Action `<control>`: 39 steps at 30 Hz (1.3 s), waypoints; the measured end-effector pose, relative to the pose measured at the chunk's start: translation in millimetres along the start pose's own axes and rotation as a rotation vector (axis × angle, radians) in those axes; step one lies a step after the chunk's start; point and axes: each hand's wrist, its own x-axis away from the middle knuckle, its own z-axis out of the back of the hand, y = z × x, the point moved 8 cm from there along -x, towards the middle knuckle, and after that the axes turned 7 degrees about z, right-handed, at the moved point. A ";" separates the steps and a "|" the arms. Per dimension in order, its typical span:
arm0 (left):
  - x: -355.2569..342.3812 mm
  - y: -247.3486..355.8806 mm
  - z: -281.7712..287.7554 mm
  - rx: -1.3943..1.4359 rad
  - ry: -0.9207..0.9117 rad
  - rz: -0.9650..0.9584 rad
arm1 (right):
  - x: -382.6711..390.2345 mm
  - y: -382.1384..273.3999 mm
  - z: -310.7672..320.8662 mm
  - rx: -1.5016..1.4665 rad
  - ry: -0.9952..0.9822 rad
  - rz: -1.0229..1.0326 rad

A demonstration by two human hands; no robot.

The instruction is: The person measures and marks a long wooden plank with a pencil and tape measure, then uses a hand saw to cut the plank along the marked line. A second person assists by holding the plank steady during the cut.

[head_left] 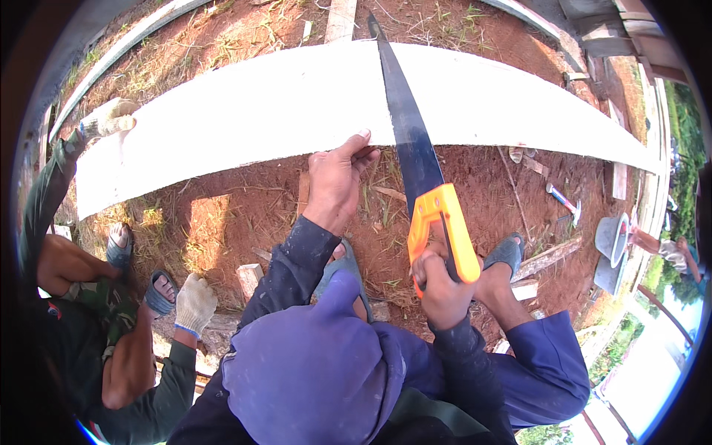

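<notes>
A long white board (pixel 245 111) stretches across the view, its surface washed out by the light. At its near edge my left hand (pixel 335 182) pinches the board, thumb on top and the other fingers partly hidden. My right hand (pixel 443 285) is wrapped round the orange handle (pixel 454 222) of a hand saw (pixel 411 133). The saw's dark blade crosses the board just right of my left hand, with its tip past the far edge. Whether the teeth have entered the board, I cannot tell.
At left, a co-worker's gloved hand (pixel 111 119) rests on the board's end; the other glove (pixel 196 304) is lower down. A hammer (pixel 565 204), wood offcuts (pixel 549 257) and a grey bucket (pixel 610 241) lie on the dirt at right, near another person's arm (pixel 647 241).
</notes>
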 end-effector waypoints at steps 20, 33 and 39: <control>1.9 0.9 -3.7 -0.020 -0.013 0.003 | 73.4 -36.4 30.2 0.165 0.052 -0.066; -2.8 -2.4 -3.4 0.005 -0.050 -0.006 | -110.3 -47.3 -67.1 0.217 0.030 0.099; 3.3 1.3 -4.4 -0.018 -0.024 0.006 | 109.5 -36.9 49.7 0.167 0.075 -0.096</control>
